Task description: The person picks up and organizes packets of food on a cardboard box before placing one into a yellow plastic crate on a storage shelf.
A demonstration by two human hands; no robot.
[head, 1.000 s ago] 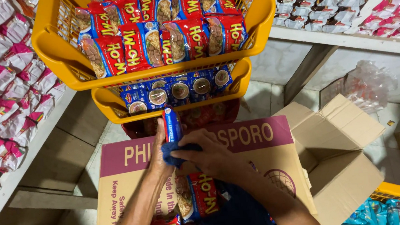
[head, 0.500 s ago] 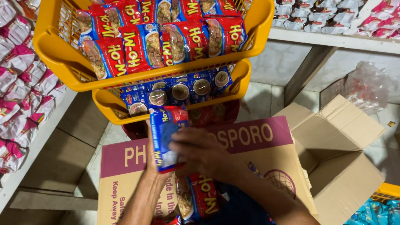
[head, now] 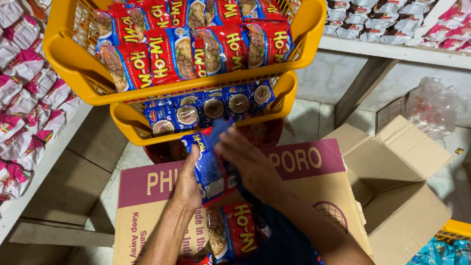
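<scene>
Both hands grip a small stack of blue plastic snack packets (head: 211, 166): the left hand (head: 187, 183) clasps its near side, the right hand (head: 249, 162) presses the far side, above the open cardboard box (head: 157, 213). The stocking step seems in hand; next comes a lift toward the lower yellow plastic basket (head: 132, 124), whose front rim and the red packets (head: 238, 229) crowd the way.

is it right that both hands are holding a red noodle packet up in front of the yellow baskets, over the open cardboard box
Not quite: the packet is blue, not red, as the head view shows. The red packets are the ones filling the upper yellow basket. Otherwise yes: the left hand and right hand hold it together in front of the baskets, above the open cardboard box.
</scene>
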